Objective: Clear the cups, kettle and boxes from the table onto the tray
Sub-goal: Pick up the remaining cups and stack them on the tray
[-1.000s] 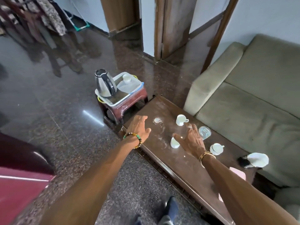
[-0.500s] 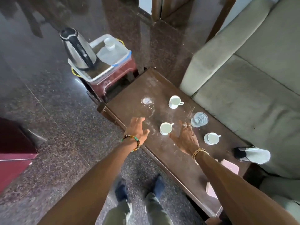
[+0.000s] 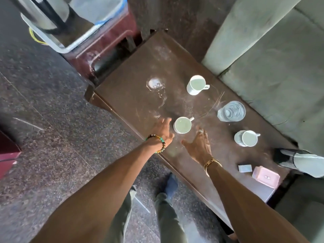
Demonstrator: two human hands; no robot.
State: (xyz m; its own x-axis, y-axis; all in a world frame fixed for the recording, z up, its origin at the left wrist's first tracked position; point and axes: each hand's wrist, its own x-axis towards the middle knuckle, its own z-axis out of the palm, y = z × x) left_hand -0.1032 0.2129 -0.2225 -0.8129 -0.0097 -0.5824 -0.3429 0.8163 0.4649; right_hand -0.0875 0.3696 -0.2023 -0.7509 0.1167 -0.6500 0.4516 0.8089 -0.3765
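Three white cups stand on the brown table (image 3: 136, 71): a near one (image 3: 182, 125), a far one (image 3: 196, 85) and one on a saucer (image 3: 248, 138) to the right. My left hand (image 3: 162, 131) hovers open just left of the near cup. My right hand (image 3: 198, 145) is open just right of and below that cup, holding nothing. A clear glass (image 3: 231, 111) stands near the sofa side. A pink box (image 3: 265, 176) and a small pale blue box (image 3: 245, 168) lie at the table's right end. The steel kettle (image 3: 42, 13) stands in the tray (image 3: 61, 48) at top left.
The tray rests on a maroon stool (image 3: 105, 41) off the table's far end and also holds a clear lidded container (image 3: 98, 7). A grey-green sofa (image 3: 273, 55) runs along the table's far side. A black and white object (image 3: 301, 161) lies at the right edge. A wet ring (image 3: 155, 83) marks the tabletop.
The view has dropped closer and tilted down over the table. Both hands have drawn in around the near cup, the left one coming from the table's left edge toward it.
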